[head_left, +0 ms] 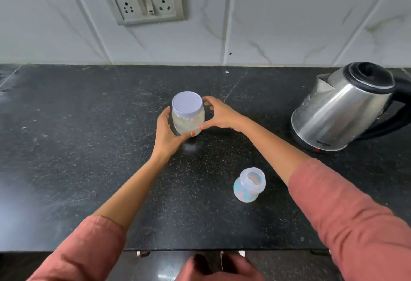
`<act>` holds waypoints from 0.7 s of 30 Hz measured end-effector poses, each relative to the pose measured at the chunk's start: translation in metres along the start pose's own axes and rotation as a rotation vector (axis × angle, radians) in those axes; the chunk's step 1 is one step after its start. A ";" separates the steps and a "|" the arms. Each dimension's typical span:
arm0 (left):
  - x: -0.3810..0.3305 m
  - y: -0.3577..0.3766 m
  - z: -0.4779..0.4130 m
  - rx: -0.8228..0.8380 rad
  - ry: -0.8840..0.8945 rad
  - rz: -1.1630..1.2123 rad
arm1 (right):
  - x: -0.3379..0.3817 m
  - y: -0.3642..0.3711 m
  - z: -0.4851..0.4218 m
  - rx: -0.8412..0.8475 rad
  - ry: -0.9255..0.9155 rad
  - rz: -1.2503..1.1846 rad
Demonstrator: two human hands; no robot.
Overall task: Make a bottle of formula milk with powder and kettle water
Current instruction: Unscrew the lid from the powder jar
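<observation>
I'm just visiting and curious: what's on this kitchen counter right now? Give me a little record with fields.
surface: black speckled counter
powder jar: clear, pale powder inside, lid on
left hand: grips the jar's left side
right hand: grips the jar's right side, just below the lid
baby bottle: upright, top open, untouched, nearer the person
electric kettle: steel, lid shut, at the right
wall: switch and socket panel

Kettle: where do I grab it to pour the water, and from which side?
Grip the black handle on the right side of the kettle, reaching in from the right. It sticks out opposite the spout, which points left, so tipping that way should pour toward the bottle. The rest is wide, shiny steel that may be hot.
</observation>
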State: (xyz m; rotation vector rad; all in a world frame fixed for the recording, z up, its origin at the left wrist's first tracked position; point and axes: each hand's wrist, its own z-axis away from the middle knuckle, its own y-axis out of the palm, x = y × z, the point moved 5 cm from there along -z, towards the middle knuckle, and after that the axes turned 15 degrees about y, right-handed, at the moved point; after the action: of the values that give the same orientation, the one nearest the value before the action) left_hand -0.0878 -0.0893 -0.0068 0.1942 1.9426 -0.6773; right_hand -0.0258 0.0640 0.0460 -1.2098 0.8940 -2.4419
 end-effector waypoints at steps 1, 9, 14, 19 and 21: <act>-0.001 0.002 -0.006 0.028 0.005 0.027 | 0.002 0.002 -0.004 0.012 -0.003 -0.018; 0.001 0.003 -0.020 0.076 -0.021 0.038 | 0.007 0.013 -0.017 0.072 -0.015 -0.133; -0.007 0.000 -0.016 0.088 -0.015 0.030 | 0.009 0.012 -0.009 0.045 -0.022 -0.099; -0.020 -0.007 0.003 0.123 0.015 0.043 | 0.010 0.014 0.017 0.015 -0.047 -0.045; -0.029 -0.011 0.015 0.130 0.030 0.044 | 0.011 0.015 0.034 0.006 -0.060 -0.028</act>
State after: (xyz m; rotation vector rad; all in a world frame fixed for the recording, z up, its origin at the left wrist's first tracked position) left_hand -0.0674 -0.1014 0.0180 0.3280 1.9182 -0.7766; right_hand -0.0066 0.0330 0.0586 -1.2943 0.8580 -2.4144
